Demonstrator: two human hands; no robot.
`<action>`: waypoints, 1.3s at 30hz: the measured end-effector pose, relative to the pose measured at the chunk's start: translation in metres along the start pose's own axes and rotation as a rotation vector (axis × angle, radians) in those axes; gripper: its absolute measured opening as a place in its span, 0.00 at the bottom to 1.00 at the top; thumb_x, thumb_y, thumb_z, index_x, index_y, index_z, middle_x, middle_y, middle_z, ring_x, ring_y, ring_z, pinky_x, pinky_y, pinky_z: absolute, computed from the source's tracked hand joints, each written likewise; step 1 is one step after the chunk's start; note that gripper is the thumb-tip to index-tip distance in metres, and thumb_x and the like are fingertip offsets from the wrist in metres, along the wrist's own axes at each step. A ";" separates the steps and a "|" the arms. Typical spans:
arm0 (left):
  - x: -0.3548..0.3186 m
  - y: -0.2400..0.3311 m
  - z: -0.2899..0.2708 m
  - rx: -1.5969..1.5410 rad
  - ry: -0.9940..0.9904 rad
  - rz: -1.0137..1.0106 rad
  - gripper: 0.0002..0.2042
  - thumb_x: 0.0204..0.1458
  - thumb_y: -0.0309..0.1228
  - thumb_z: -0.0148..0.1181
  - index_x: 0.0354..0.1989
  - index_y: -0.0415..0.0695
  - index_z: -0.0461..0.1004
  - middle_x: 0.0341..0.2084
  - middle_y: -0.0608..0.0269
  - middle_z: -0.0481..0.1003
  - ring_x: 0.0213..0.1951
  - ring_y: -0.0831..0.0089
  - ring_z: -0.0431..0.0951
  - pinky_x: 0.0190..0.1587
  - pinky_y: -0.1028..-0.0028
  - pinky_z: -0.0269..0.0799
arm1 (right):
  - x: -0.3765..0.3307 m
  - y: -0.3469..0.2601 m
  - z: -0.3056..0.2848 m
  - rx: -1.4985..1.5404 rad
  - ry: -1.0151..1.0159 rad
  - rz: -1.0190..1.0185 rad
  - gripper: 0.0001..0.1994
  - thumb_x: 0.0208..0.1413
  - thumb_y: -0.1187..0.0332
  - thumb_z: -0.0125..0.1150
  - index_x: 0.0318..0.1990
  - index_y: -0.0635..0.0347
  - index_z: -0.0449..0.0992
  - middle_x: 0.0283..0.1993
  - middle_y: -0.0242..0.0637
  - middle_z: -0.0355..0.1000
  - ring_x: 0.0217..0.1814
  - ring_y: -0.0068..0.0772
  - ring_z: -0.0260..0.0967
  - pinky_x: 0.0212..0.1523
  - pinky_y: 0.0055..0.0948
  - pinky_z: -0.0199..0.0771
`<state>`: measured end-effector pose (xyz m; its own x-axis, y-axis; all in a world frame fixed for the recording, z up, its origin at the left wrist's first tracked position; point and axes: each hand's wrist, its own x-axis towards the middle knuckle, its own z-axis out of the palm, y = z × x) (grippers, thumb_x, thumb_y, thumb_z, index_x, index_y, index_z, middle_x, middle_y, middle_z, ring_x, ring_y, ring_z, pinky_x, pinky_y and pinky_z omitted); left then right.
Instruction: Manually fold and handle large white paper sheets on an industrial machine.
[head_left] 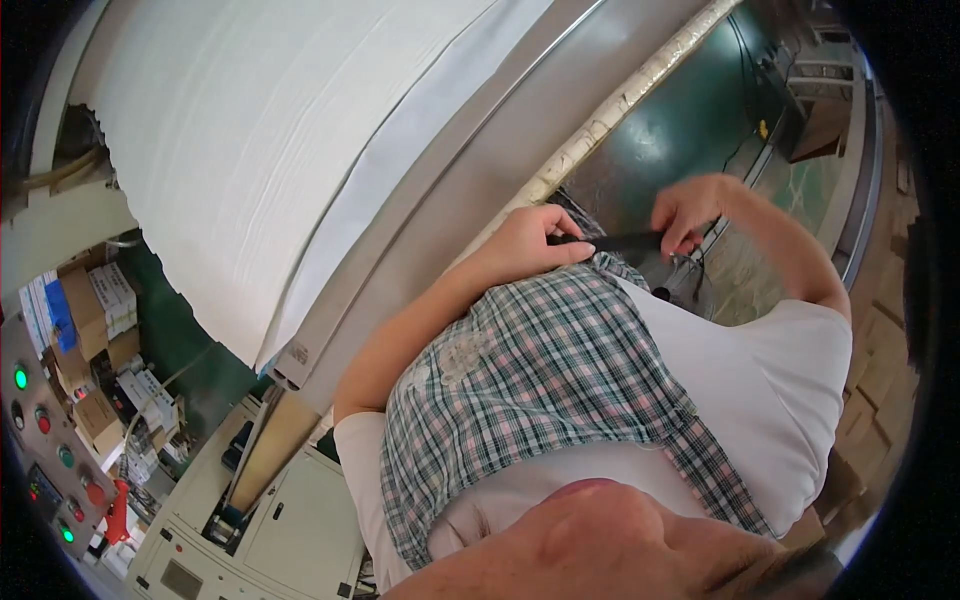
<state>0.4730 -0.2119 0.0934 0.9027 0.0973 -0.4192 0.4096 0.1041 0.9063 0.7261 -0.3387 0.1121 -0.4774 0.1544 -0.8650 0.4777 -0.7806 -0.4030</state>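
Strap, black, running between left hand and right hand, just beyond checked apron. Left hand pinching one end, thumb against curled fingers. Right hand, blurred, gripping other end, fingers folded. Strap probably handling light, bendable, not fragile; ends offering surest hold. Pale pole lying beyond left hand.
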 end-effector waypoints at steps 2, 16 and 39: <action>-0.004 -0.001 -0.002 -0.021 -0.105 0.054 0.13 0.44 0.33 0.62 0.36 0.38 0.72 0.24 0.65 0.74 0.27 0.81 0.71 0.31 0.80 0.67 | 0.019 0.011 0.019 0.081 -0.268 0.065 0.07 0.45 0.68 0.60 0.26 0.63 0.75 0.18 0.30 0.68 0.21 0.20 0.66 0.21 0.19 0.65; -0.186 -0.050 -0.023 0.133 0.349 -0.065 0.13 0.46 0.28 0.58 0.41 0.41 0.69 0.32 0.61 0.72 0.32 0.74 0.72 0.35 0.77 0.68 | 0.021 -0.100 0.036 -0.103 0.341 -0.518 0.13 0.47 0.65 0.61 0.38 0.61 0.70 0.32 0.34 0.70 0.35 0.25 0.67 0.36 0.25 0.68; -0.203 -0.082 -0.009 -0.676 1.862 0.021 0.07 0.52 0.30 0.51 0.33 0.40 0.69 0.23 0.66 0.70 0.25 0.79 0.69 0.30 0.79 0.66 | 0.096 -0.168 -0.092 -0.360 -0.066 -0.330 0.09 0.55 0.66 0.49 0.36 0.62 0.70 0.26 0.33 0.69 0.26 0.19 0.65 0.26 0.20 0.68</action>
<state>0.2551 -0.2314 0.1041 -0.5072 0.7895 -0.3457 -0.1102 0.3385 0.9345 0.6677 -0.1367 0.0694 -0.6863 0.3099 -0.6580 0.5126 -0.4356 -0.7399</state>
